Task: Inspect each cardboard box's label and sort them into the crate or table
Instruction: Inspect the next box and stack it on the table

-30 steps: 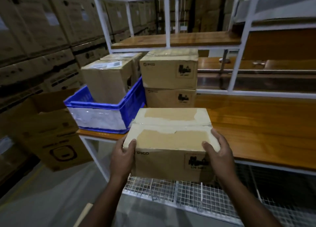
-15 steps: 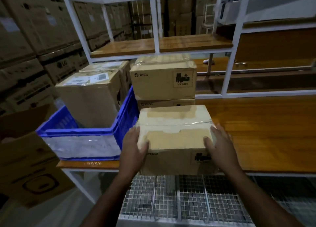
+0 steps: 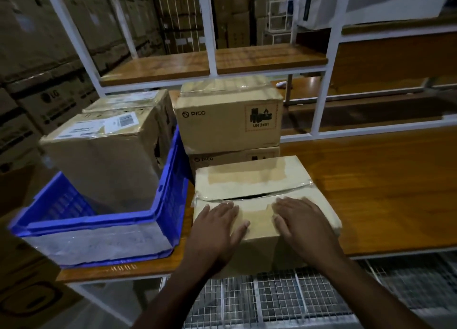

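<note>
The lower box [image 3: 235,156] of the stack is mostly hidden behind the front box [image 3: 259,192]. The labels [image 3: 123,121] on the crate's boxes are too blurred to read.

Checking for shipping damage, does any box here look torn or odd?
Yes. The front box under both hands has its taped top seam split open, and the crate box shows a tear along its right edge.
</note>
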`<state>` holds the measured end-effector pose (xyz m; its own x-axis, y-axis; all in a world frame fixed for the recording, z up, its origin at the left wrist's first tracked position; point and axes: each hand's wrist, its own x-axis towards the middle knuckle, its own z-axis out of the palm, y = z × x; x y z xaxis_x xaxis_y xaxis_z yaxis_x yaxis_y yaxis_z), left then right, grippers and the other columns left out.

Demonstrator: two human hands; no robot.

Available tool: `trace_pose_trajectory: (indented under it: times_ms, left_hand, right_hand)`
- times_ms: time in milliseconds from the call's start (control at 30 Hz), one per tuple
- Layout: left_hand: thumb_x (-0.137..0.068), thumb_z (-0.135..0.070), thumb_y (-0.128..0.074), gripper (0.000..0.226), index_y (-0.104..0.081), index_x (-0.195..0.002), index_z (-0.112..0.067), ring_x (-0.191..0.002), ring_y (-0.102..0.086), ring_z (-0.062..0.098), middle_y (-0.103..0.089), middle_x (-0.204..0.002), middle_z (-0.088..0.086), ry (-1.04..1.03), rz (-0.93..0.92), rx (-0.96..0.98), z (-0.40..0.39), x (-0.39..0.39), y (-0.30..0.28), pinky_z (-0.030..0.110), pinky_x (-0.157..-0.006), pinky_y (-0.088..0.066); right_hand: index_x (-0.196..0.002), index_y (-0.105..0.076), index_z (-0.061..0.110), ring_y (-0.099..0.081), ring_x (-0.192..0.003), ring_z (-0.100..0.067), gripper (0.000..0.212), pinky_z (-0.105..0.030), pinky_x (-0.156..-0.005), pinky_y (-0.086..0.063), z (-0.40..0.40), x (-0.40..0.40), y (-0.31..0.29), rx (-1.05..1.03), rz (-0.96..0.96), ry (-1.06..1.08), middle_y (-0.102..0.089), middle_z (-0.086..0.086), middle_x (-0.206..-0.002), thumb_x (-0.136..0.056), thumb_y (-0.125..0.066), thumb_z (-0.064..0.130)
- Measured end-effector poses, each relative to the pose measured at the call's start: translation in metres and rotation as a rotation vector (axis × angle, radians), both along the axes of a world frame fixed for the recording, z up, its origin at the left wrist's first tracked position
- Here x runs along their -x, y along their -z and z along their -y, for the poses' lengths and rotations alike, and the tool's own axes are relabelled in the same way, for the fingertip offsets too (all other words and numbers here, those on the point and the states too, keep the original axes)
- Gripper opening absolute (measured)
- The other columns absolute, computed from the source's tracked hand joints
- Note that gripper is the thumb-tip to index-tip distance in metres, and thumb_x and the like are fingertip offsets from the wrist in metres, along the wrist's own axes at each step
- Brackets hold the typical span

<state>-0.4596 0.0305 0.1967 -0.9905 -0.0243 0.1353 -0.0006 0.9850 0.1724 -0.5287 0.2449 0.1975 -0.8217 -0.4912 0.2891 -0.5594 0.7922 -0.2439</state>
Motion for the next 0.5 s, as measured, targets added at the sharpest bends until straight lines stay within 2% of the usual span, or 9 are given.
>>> trace_pose_trajectory:
  times_ms: [67,100,167,200,233,300,400,500]
  left_hand:
    - [-0.099,-0.065,-0.028,0.068,-0.035,-0.154,-0.026,-0.146,-0.028,0.009,-0.033,-0.161,-0.006,-0.007,0.001,-0.028,0.001,0.002,-0.004,0.029,-0.121,-0.014]
    - [-0.098,-0.067,-0.031,0.072,-0.03,-0.156,-0.025,-0.147,-0.026,0.011,-0.027,-0.164,-0.005,-0.016,-0.003,-0.054,0.001,0.004,-0.006,0.029,-0.12,-0.016]
    - [-0.095,-0.071,-0.03,0.082,-0.014,-0.16,-0.026,-0.149,-0.019,0.012,-0.009,-0.168,-0.005,-0.041,0.014,-0.079,-0.001,0.008,-0.01,0.031,-0.119,-0.018]
    - [-0.093,-0.075,-0.025,0.085,-0.009,-0.161,-0.026,-0.15,-0.016,0.013,-0.003,-0.169,-0.006,-0.051,0.029,-0.059,-0.002,0.011,-0.012,0.034,-0.119,-0.018]
    - [-0.091,-0.078,-0.017,0.087,-0.011,-0.16,-0.027,-0.149,-0.017,0.013,-0.004,-0.169,-0.007,-0.058,0.043,-0.023,-0.003,0.015,-0.014,0.037,-0.118,-0.019]
    - [-0.088,-0.078,-0.006,0.088,-0.024,-0.158,-0.027,-0.145,-0.025,0.015,-0.021,-0.166,-0.007,-0.074,0.074,0.066,-0.005,0.023,-0.017,0.04,-0.115,-0.023]
    - [-0.094,-0.073,-0.017,0.074,-0.045,-0.147,-0.029,-0.138,-0.033,0.017,-0.043,-0.155,-0.008,-0.105,0.082,0.104,-0.008,0.035,-0.021,0.042,-0.11,-0.026]
    - [-0.092,-0.075,-0.017,0.075,-0.048,-0.143,-0.03,-0.139,-0.033,0.016,-0.049,-0.148,-0.006,-0.105,0.029,0.092,-0.006,0.041,-0.019,0.042,-0.113,-0.026]
  right_hand:
    - [-0.142,-0.047,0.026,-0.032,-0.141,-0.008,0.047,-0.032,-0.119,-0.011,0.004,0.005,-0.006,-0.064,0.042,-0.014,-0.042,0.005,-0.152,-0.1,-0.039,0.045]
    - [-0.148,-0.037,0.024,-0.021,-0.147,-0.011,0.054,-0.034,-0.12,-0.008,0.007,0.008,-0.009,-0.106,0.07,-0.028,-0.028,0.003,-0.159,-0.1,-0.035,0.048]
    - [-0.156,-0.014,0.022,0.003,-0.151,-0.013,0.065,-0.039,-0.122,0.001,0.012,0.016,-0.015,-0.186,0.111,-0.072,-0.001,0.002,-0.165,-0.1,-0.027,0.053]
    - [-0.157,-0.008,0.022,0.009,-0.15,-0.013,0.068,-0.042,-0.122,0.004,0.015,0.02,-0.017,-0.219,0.126,-0.096,0.005,0.003,-0.164,-0.1,-0.023,0.055]
    - [-0.157,-0.005,0.022,0.01,-0.15,-0.012,0.069,-0.044,-0.122,0.005,0.017,0.024,-0.019,-0.249,0.15,-0.119,0.005,0.003,-0.164,-0.099,-0.02,0.056]
    - [-0.157,-0.008,0.021,0.003,-0.15,-0.011,0.07,-0.046,-0.122,0.004,0.018,0.031,-0.019,-0.307,0.199,-0.157,-0.002,0.003,-0.165,-0.099,-0.016,0.059]
    - [-0.156,-0.016,0.02,-0.006,-0.15,-0.012,0.069,-0.046,-0.122,0.003,0.018,0.037,-0.022,-0.325,0.23,-0.178,-0.011,0.002,-0.164,-0.099,-0.022,0.06]
    - [-0.156,-0.015,0.022,-0.005,-0.15,-0.012,0.071,-0.044,-0.122,0.004,0.02,0.045,-0.024,-0.287,0.229,-0.186,-0.011,0.004,-0.164,-0.098,-0.023,0.063]
